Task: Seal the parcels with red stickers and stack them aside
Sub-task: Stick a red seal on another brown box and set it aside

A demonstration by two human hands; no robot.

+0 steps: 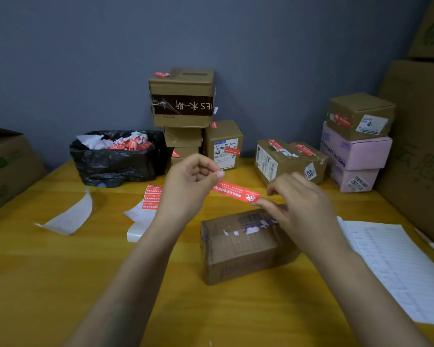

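A long red sticker (236,192) is stretched in the air between my two hands. My left hand (189,182) pinches its left end between thumb and forefinger. My right hand (296,199) holds the right end at its fingertips. Just below them a brown cardboard parcel (238,249) lies on the yellow table, with torn white label scraps on its top. A sheet of red stickers (152,197) lies on the table left of my left hand.
A black bag of sticker scraps (118,156) stands at the back left. Stacked sealed boxes (183,101) stand at the back centre, and more parcels (288,160) and pink boxes (356,151) at the right. A printed list (391,266) lies at the right, white backing paper (68,216) at the left.
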